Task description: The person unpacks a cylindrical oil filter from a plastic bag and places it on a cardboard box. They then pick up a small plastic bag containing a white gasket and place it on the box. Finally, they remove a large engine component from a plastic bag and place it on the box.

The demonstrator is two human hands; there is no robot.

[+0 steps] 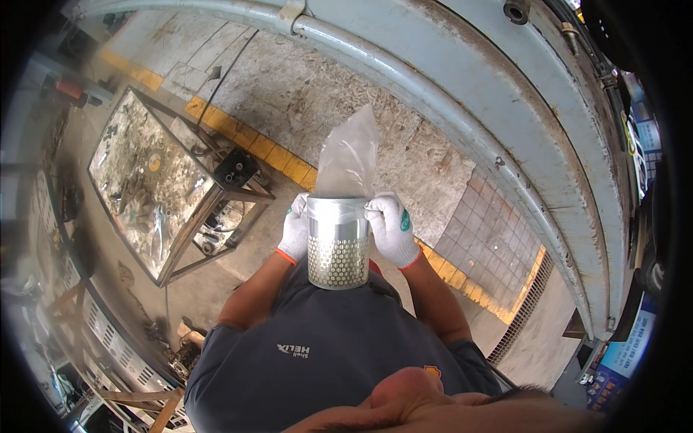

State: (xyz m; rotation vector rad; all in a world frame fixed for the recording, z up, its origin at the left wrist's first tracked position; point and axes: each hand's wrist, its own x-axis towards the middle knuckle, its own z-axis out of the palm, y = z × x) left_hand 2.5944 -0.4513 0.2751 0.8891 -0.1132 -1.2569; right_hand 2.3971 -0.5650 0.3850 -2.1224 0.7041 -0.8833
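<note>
A silvery metal cylinder (338, 252), plain and shiny around its upper part and pierced with rows of small holes lower down, is held upright in front of the person's chest, between the two hands. The left hand (294, 232), in a white knitted glove with an orange cuff, has its fingers closed on the cylinder's upper edge at the left; the right hand (393, 229), gloved alike, pinches the same edge at the right. A translucent, crumpled plastic bag (349, 155) rises from the cylinder's top to a peak; whether the fingers also catch its film cannot be told. The right glove carries a green printed patch (405, 220), its detail too small to read, and a bit of green shows on the left one. The dark grey short-sleeved shirt (325, 325) bears pale printed lettering (294, 350), upside down in this view, and a small red-and-yellow emblem (432, 372). At the right rim, a blue printed board (632, 343) carries lines of white writing, bent by the lens. To the left stands a stained, metal-framed workbench (126, 169), near a yellow painted floor stripe (242, 136).
</note>
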